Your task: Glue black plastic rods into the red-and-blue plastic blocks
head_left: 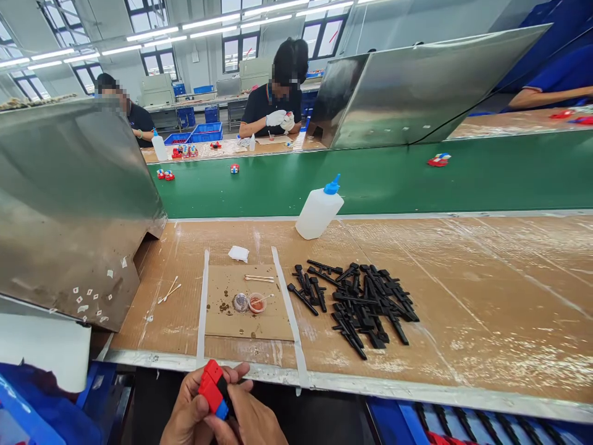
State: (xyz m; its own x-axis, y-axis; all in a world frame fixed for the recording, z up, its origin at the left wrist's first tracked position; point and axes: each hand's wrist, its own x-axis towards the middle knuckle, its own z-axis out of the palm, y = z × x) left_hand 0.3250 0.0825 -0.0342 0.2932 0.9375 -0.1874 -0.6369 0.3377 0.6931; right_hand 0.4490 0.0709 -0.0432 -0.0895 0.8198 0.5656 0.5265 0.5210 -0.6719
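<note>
Table: brown cardboard-covered table [463,290], taped seams, metal front edge; green conveyor belt [393,179] ran along its 12 o'clock side.
Room: factory hall, strip lights overhead, steel shields left and right, two other people seated across the belt.
Containers: white squeeze bottle [319,210] with blue cap stood at 12 o'clock of the black pile; two small round cups [249,303] on a cardboard mat, one with reddish content, the other unclear.
Loose parts: pile of black plastic pieces [361,303] at 3 o'clock of the cups; cotton swabs [169,290] at 9 o'clock.
Hands: left hand [192,411] and right hand [252,420] both had their grip closed around a red-and-blue toy part [213,386], below the table edge at 6 o'clock.
Hidden: wrists cut off by frame; toy's lower half covered by fingers.
</note>
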